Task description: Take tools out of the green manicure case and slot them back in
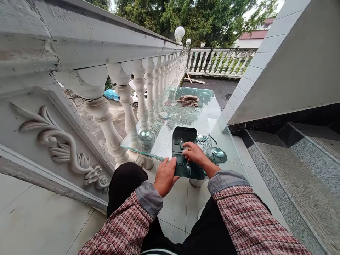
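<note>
A black case [185, 133] lies unfolded at the near edge of the glass table, with slots and a few small tools inside. My left hand [165, 176] rests against its lower left edge, fingers together on the rim. Over the middle of the case is my right hand [195, 153], its fingers bent and close together near the slots; whatever they pinch is too small to make out. Several small metal tools [203, 138] lie on the glass just right of the case.
On the glass table [170, 136] are a crumpled brown cloth [188, 100] at the far end and a small pale blue packet [164, 115]. A white balustrade [127, 102] runs along the left. Stone steps [289, 170] rise on the right.
</note>
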The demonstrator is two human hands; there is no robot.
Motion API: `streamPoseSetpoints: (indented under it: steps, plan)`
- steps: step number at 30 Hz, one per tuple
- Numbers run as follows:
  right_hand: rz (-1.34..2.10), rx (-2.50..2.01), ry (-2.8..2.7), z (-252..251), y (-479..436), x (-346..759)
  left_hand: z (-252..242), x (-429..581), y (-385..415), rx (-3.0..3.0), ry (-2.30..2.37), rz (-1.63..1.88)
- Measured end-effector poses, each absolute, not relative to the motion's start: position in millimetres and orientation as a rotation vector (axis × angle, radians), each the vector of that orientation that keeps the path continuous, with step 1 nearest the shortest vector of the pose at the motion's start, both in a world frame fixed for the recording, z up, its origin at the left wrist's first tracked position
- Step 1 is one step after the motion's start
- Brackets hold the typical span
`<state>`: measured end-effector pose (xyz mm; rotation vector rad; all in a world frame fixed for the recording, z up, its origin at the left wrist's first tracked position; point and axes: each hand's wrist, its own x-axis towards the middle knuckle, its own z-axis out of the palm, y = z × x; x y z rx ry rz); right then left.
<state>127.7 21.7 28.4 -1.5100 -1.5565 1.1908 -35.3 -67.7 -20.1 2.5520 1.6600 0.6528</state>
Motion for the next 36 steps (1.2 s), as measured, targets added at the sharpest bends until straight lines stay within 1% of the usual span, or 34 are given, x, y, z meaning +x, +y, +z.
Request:
streamPoseSetpoints:
  steps: [12,22,36]
  plan:
    - [1.174,-1.454,-1.503,21.7,24.3,129.7,-22.6,-35.5,-67.1,2.558,1.667,0.645]
    - [1.145,-1.500,-1.485,22.3,23.2,129.8,-21.2,-35.7,-67.4,2.565,1.663,0.638]
    - [0.961,-1.617,-1.487,16.8,31.3,133.7,-20.7,-35.8,-67.9,2.546,1.654,0.631]
